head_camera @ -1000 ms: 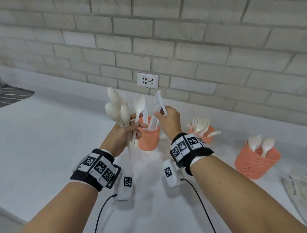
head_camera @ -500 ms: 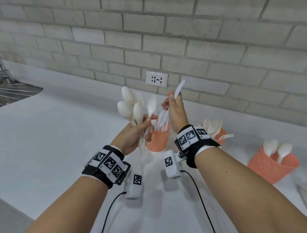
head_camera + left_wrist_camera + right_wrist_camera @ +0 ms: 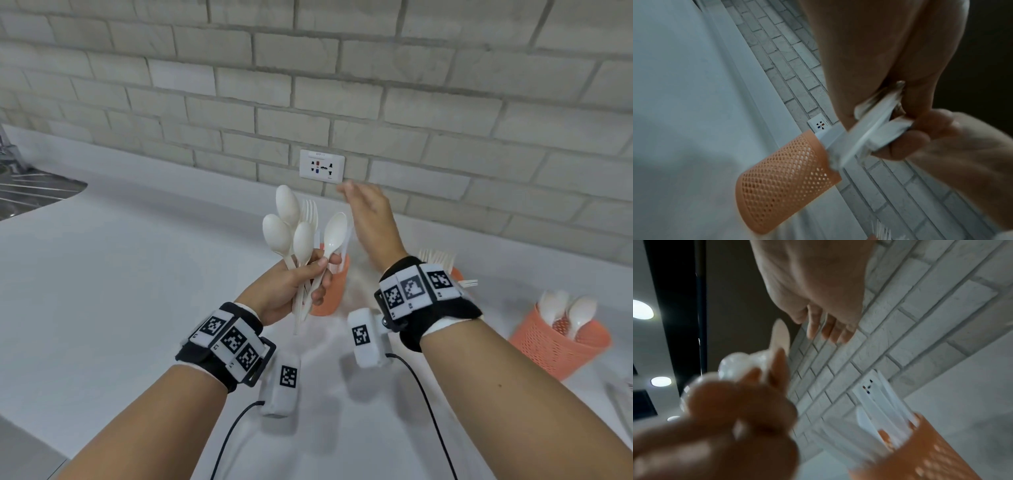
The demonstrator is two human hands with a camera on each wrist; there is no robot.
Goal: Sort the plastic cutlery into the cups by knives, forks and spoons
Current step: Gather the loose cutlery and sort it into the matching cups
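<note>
My left hand (image 3: pixel 317 279) grips a bunch of white plastic cutlery (image 3: pixel 298 229), several spoons and one fork, bowls and tines pointing up. Just behind it stands an orange mesh cup (image 3: pixel 330 291); in the right wrist view this cup (image 3: pixel 925 451) has white knives (image 3: pixel 877 410) standing in it. My right hand (image 3: pixel 359 202) hovers above that cup with straight fingers (image 3: pixel 828 327) and nothing in it. A second orange cup (image 3: pixel 457 274) with forks (image 3: pixel 438 257) sits behind my right wrist. A third orange cup (image 3: pixel 561 346), further right, contains spoons (image 3: pixel 565 308).
A white counter (image 3: pixel 137 274) runs along a grey brick wall with a socket (image 3: pixel 322 166). A metal sink (image 3: pixel 30 192) lies at the far left. Some clear packaging (image 3: pixel 621 401) lies at the right edge. Black cables (image 3: pixel 431 411) hang from my wrists.
Half a second ago my right hand pinched a white knife beside the bunch. Now that hand is open, raised and empty, and the knife is out of its fingers.
</note>
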